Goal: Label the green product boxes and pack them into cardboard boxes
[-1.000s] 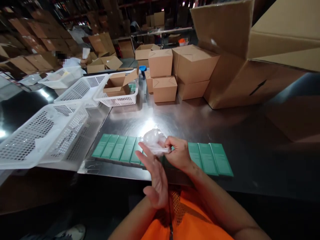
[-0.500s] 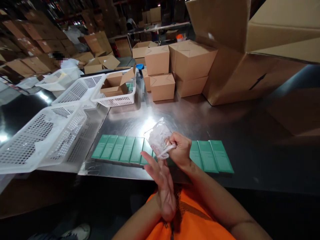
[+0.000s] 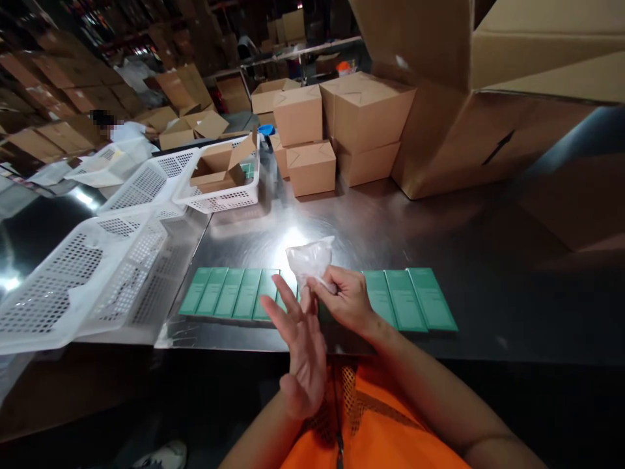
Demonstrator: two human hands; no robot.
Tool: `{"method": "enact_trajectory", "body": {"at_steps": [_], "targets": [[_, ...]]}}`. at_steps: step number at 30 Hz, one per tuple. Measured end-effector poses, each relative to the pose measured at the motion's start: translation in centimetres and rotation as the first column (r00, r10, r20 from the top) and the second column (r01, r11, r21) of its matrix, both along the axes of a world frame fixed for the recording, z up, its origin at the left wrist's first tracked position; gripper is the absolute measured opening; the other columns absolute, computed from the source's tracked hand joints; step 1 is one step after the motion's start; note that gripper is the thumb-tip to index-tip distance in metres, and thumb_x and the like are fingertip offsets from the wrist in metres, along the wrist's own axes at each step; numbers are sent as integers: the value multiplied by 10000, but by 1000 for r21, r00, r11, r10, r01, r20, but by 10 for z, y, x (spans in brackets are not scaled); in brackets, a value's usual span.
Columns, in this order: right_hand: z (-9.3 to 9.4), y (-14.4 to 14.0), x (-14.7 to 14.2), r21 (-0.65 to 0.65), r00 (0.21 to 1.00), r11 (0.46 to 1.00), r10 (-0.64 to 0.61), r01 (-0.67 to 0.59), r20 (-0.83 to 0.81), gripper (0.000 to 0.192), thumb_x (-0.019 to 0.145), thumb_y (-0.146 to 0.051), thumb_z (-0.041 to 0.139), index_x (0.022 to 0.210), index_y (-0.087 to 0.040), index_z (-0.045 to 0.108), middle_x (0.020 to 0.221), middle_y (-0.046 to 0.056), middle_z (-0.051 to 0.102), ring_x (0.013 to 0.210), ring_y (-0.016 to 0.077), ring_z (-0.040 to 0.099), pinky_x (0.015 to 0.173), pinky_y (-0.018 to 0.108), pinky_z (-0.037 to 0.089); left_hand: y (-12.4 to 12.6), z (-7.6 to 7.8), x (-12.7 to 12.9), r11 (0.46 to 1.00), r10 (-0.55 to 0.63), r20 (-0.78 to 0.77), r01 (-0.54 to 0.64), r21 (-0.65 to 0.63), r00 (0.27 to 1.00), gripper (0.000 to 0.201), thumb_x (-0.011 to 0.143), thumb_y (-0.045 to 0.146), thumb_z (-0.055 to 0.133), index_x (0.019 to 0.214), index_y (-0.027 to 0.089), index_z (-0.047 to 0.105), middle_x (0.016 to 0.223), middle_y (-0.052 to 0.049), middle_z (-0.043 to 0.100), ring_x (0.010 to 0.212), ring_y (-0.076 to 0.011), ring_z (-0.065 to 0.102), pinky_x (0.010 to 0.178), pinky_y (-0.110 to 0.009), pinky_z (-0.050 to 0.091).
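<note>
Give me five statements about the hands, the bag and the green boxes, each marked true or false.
1. The right hand pinches a clear plastic bag. True.
2. The left hand grips a green box. False: it is open, fingers spread, holding nothing.
3. The green boxes lie flat in a row on the metal table. True.
4. The white basket behind them holds an open cardboard box. True.
5. The bag lies flat on the table. False: it is held up.

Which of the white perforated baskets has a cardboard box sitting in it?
The basket farthest right, nearest the stacked brown cartons: an open cardboard box sits inside it. The other white baskets show no box.
</note>
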State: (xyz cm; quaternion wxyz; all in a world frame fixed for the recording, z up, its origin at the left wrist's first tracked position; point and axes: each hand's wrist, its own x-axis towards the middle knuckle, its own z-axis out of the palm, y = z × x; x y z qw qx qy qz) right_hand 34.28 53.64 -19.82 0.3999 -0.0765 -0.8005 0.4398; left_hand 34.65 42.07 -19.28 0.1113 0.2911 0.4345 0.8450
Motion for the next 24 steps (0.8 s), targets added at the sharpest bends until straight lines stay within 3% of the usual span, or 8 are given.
{"method": "enact_trajectory", "body": {"at_steps": [6,9,11,14,17,20,22,24], "targets": [[0,11,-1,277,988,951,150,-138,-25,219,794,-92,470,636,-224,395,582,-46,431,517,118,401,521,245,304,-8,11,-14,996,9,51,-4,-89,999,630,867,703,359,1471,534,300,1644,176,-42,1484,-363,209,1158,-535,314],[-5,15,-3,228,997,973,-13,31,-81,212,757,-84,461,617,-224,387,573,-45,423,514,120,381,526,254,292,-13,12,-12,994,-42,56,47,-100,998,646,864,673,437,1477,517,303,1640,170,-78,1479,-375,217,1134,-523,364],[-7,18,-5,169,987,976,-120,137,-105,243,769,-87,455,602,-228,347,565,-45,393,513,121,359,525,261,275,-16,7,-10,983,-33,14,35,-181,999,638,875,583,525,1476,486,335,1658,97,18,1420,-364,368,1053,-471,470],[-7,23,-6,88,976,975,-196,204,-92,309,795,-134,482,590,-236,276,536,-60,323,486,110,309,495,252,255,-20,0,-16,909,162,-216,-230,-346,963,470,865,349,650,1329,366,579,1505,-76,474,1007,-250,706,692,-292,575],[-5,24,-6,75,986,984,-158,162,-54,358,798,-203,530,574,-235,252,509,-71,288,459,99,278,458,236,249,-18,-1,-35,748,331,-473,-532,-396,817,441,737,225,777,1158,261,652,1230,-99,665,785,-175,696,535,-229,487],[-3,20,-7,110,987,982,-150,156,-61,342,806,-194,519,559,-230,285,507,-63,313,460,101,294,465,245,251,-15,0,-46,697,246,-569,-551,-459,785,221,766,162,700,975,225,664,934,-36,703,720,-145,658,560,-226,490],[-2,20,-6,146,968,960,-226,240,-109,323,817,-146,484,568,-233,298,514,-54,328,470,111,307,478,261,249,-15,-2,-41,742,122,-610,-480,-468,783,161,792,82,583,828,224,651,776,-5,683,681,-135,652,604,-235,511],[0,21,-2,211,936,917,-305,339,-177,319,832,-116,473,586,-238,310,520,-48,338,474,123,317,479,276,249,-19,-5,-31,798,8,-599,-366,-478,801,202,769,48,552,792,228,641,816,-26,701,800,-174,688,697,-275,539]]}}
